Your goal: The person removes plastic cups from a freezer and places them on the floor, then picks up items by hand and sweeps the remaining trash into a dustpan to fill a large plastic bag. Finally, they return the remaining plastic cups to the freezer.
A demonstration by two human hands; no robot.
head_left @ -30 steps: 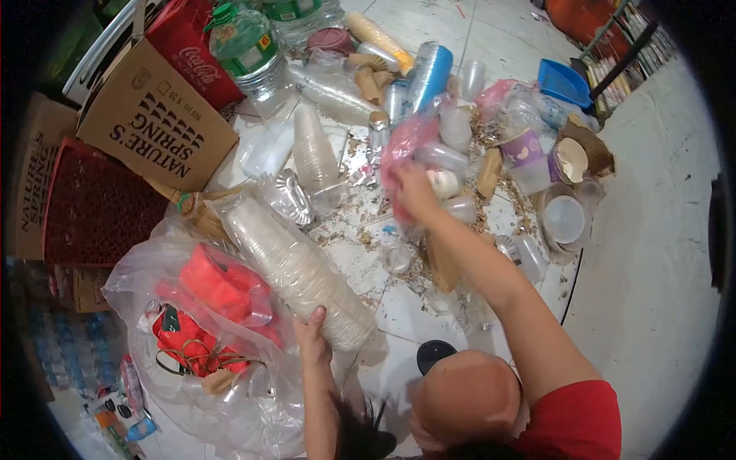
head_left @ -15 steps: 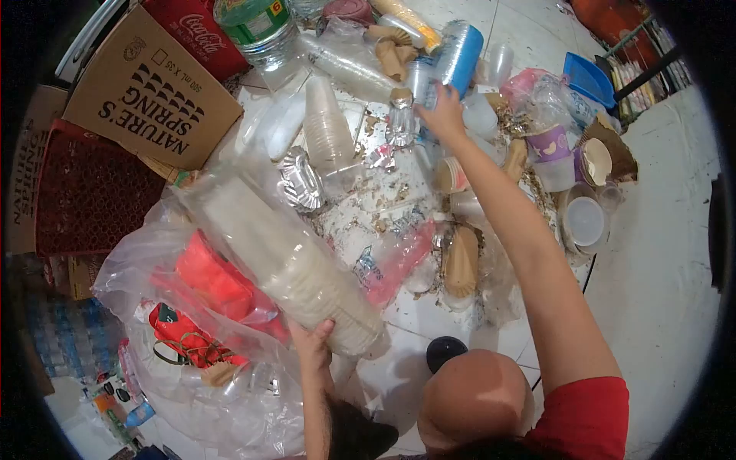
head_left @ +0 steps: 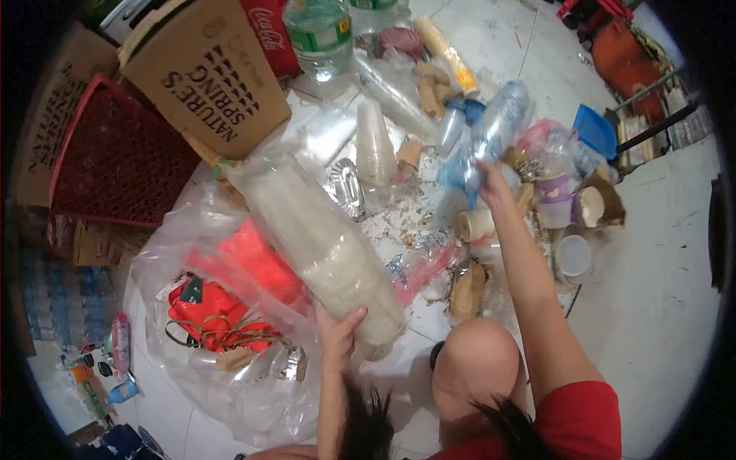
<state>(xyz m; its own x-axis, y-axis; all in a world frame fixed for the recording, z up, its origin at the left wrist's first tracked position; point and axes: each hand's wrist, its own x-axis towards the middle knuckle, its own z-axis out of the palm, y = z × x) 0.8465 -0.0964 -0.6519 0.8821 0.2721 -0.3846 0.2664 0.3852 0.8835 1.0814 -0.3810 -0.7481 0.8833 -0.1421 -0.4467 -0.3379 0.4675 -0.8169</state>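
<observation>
My left hand (head_left: 340, 333) grips the near end of a long plastic-wrapped stack of whitish cups (head_left: 322, 241), tilted over a large clear plastic bag (head_left: 165, 257). Red cloth-like items (head_left: 257, 257) show inside that bag. My right hand (head_left: 494, 184) is closed around a long, bluish clear plastic pack (head_left: 498, 123), whose contents I cannot make out. Left of the pack are a clear cup (head_left: 450, 130) and a blue round piece (head_left: 474, 111). A stack of clear cups (head_left: 374, 146) and foil trays (head_left: 346, 188) lie between my hands.
A cardboard box (head_left: 218, 84), a dark red crate (head_left: 123, 157) and large water bottles (head_left: 318, 38) stand at the left and back. Purple-printed cups (head_left: 553, 199), a blue dustpan-like piece (head_left: 596, 132) and crumpled plastic lie at right. Crumbs litter the floor. My knee (head_left: 477, 376) is in front.
My right hand has taken hold of the bluish pack and moved it toward me and to the right. My left hand still holds the wrapped stack. The view has shifted.
</observation>
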